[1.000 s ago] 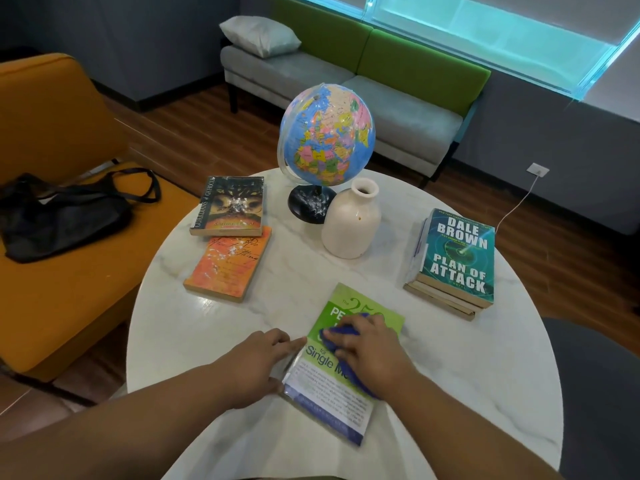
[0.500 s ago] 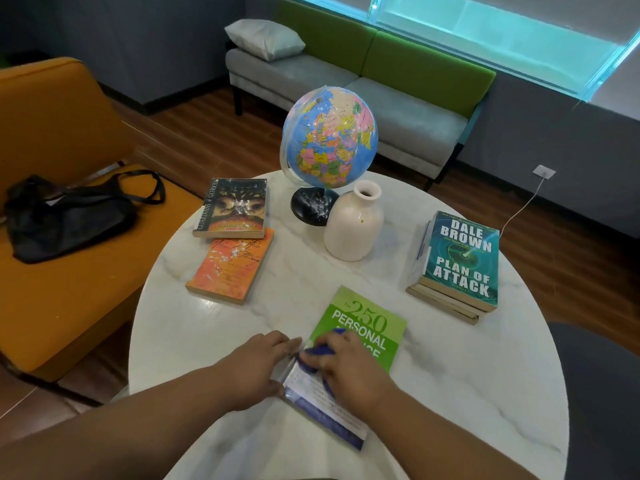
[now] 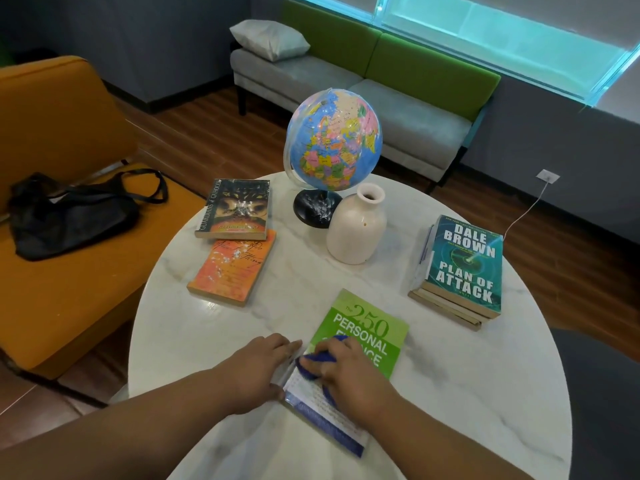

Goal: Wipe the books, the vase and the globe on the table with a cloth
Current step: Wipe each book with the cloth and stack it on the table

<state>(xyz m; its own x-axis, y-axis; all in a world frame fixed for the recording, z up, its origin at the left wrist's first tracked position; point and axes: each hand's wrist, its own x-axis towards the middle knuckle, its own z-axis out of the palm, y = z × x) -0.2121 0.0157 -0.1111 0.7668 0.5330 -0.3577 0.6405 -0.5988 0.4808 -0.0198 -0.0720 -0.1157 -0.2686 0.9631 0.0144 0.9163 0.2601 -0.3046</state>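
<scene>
A green and white book (image 3: pixel 363 332) lies at the near middle of the round marble table (image 3: pixel 467 393). My right hand (image 3: pixel 349 370) presses a bunched blue cloth (image 3: pixel 317 363) onto its cover. My left hand (image 3: pixel 258 367) rests against the book's left edge, steadying it. Behind stand a cream vase (image 3: pixel 356 230) and a globe (image 3: pixel 334 140) on a black base. A dark book (image 3: pixel 237 209) and an orange book (image 3: pixel 233 268) lie at the left. A stack of books topped by a teal one (image 3: pixel 462 266) sits at the right.
An orange armchair (image 3: pixel 62 133) with a black bag (image 3: pixel 69 213) stands left of the table. A grey and green sofa (image 3: pixel 381 81) with a pillow is behind. A dark chair (image 3: pixel 602 393) edges in at the right. A white cable runs to a wall socket (image 3: pixel 547 175).
My right hand has slid the blue cloth down and left across the green book's cover, uncovering more of the title. My left hand stays at the book's edge.
</scene>
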